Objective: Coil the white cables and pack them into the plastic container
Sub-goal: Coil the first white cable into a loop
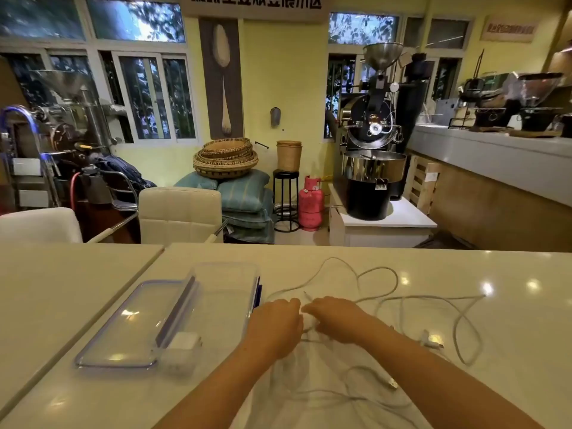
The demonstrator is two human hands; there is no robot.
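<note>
Several white cables (402, 300) lie loose and tangled across the pale table, looping from the middle out to the right. My left hand (277, 325) and my right hand (335, 318) sit side by side over the cables' left part, fingers curled down onto a strand between them. A thin cable end (308, 296) pokes up between the two hands. The clear plastic container (223, 292) stands open just left of my left hand. A white block (184, 340), apparently a charger, lies in its near end. The container's clear lid (130, 326) lies flat on its left.
The table (510, 351) has a seam (93, 320) running diagonally at the left. Two white chairs (179, 212) stand behind its far edge. A cable connector (431, 340) and another plug (392, 383) lie at the right among the loops.
</note>
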